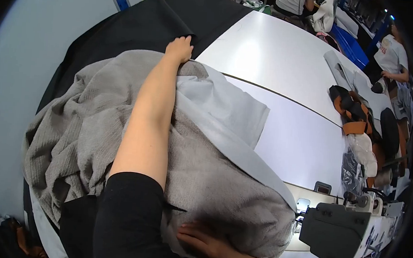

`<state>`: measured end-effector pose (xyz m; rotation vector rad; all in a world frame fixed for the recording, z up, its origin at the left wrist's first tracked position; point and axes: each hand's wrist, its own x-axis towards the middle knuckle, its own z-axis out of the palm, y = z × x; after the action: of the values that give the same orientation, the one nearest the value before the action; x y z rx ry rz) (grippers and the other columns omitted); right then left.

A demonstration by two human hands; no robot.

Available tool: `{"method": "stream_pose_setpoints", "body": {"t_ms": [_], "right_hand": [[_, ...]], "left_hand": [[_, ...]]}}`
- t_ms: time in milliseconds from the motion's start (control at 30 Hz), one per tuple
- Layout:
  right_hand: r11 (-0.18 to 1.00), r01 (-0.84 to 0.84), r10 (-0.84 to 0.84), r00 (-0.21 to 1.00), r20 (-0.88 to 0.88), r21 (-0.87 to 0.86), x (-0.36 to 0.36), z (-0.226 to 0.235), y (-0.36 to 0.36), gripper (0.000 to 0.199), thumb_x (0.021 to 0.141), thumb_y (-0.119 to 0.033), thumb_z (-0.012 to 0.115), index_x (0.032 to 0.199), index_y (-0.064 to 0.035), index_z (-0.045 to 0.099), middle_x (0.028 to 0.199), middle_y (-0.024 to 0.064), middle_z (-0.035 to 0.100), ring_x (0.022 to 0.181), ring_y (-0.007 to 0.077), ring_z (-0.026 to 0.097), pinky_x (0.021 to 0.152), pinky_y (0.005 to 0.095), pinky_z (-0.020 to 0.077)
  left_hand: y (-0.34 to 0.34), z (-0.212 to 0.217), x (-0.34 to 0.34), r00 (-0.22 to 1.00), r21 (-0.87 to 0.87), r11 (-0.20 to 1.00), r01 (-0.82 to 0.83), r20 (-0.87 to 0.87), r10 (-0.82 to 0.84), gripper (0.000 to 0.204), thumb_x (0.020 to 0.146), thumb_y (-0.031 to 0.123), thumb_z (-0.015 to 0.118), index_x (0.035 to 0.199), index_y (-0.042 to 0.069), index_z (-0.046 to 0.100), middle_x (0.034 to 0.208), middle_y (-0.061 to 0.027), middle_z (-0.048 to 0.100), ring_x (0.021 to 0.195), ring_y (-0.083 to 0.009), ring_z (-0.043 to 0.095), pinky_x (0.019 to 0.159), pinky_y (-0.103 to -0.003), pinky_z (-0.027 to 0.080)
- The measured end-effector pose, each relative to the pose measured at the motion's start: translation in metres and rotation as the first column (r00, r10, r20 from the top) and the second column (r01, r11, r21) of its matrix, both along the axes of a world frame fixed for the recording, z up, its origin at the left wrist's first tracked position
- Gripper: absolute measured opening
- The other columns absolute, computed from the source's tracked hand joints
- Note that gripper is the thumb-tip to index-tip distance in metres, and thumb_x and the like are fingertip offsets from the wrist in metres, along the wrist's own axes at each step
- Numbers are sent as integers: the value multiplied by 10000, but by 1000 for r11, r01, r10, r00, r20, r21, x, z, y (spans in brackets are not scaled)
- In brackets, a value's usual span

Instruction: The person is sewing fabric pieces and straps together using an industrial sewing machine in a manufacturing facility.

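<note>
A bulky grey plush fabric (pixel 203 176) is heaped across the near part of the table, with a smooth pale grey strip of cloth (pixel 235 131) along its right edge. That edge runs down to the head of a sewing machine (pixel 336 231). My left arm reaches forward over the plush. At its end my left hand (pixel 179 49) is closed on a fold of the black fabric (pixel 176 12) spread at the far left. Close to my body, my right hand (pixel 203 241) lies with fingers stretched out on the grey plush; its fingertips point left.
A white tabletop (pixel 269 47) extends beyond the cloth. At the right lie black and orange straps (pixel 354 110), a white bundle (pixel 362 152) and a clear plastic bag (pixel 352 170). Co-workers (pixel 391 53) are in the background near a blue bin (pixel 349 45). A pale wall (pixel 23 78) bounds the left.
</note>
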<state>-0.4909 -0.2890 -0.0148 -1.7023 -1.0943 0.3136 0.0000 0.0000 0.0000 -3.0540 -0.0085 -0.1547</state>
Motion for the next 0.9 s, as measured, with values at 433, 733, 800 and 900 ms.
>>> {"method": "stream_pose_setpoints", "body": {"t_ms": [433, 733, 800, 900], "right_hand": [[976, -86, 17, 944, -328, -199, 4, 22, -7, 592, 933, -260, 564, 1492, -105, 445, 1487, 156, 439, 1377, 386, 414, 1119, 488, 348], [981, -30, -6, 983, -185, -192, -7, -4, -4, 610, 903, -243, 613, 1477, -102, 461, 1480, 139, 452, 1360, 360, 446, 1110, 472, 367], [984, 14, -32, 994, -101, -176, -6, -14, -3, 618, 894, -228, 630, 1476, -104, 462, 1479, 135, 455, 1358, 354, 451, 1109, 468, 369], [987, 110, -120, 989, 84, 119, 5, -2, 1, 557, 852, -88, 655, 1387, -8, 522, 1356, 180, 557, 1285, 335, 537, 1127, 513, 381]], "left_hand": [[-36, -2, 20, 981, 66, 982, -178, 94, 172, 716, 976, 684, 346, 1522, 228, 430, 1423, -114, 564, 1319, -315, 524, 1059, -504, 431], [24, 23, 17, 775, -870, 374, 322, 469, 423, 893, 870, 247, 740, 1522, -78, 223, 1494, -291, 278, 1394, -406, 336, 1175, -398, 291], [52, 45, 2, 720, -900, 347, 263, 423, 550, 967, 814, 185, 786, 1533, -75, 193, 1483, -287, 270, 1390, -398, 341, 1175, -396, 304], [110, 103, -32, 545, -861, 448, 242, 503, 671, 1029, 792, 126, 777, 1538, -104, 106, 1521, -312, 213, 1435, -413, 292, 1210, -402, 257]]}}
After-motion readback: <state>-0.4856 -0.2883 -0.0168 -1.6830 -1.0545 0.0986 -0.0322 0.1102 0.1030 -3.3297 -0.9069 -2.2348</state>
